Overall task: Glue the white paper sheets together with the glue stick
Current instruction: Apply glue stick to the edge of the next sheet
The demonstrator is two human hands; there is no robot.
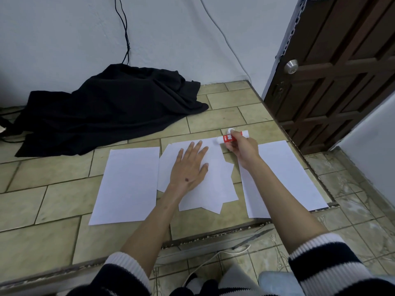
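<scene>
Several white paper sheets lie on a tiled platform. A single sheet [128,184] is at the left, a loose overlapping stack [215,184] sits in the middle, and another sheet [284,178] lies at the right. My left hand [190,167] presses flat on the middle stack with fingers spread. My right hand [243,149] grips a red and white glue stick [229,138], its tip touching the far right corner of the middle stack. A small white cap [230,130] lies on the tiles just behind the stick.
A heap of black cloth [111,107] covers the back left of the platform, with cables running up the wall. The platform's edge [213,238] drops to a lower floor in front and right. A dark wooden door [342,71] stands at the right.
</scene>
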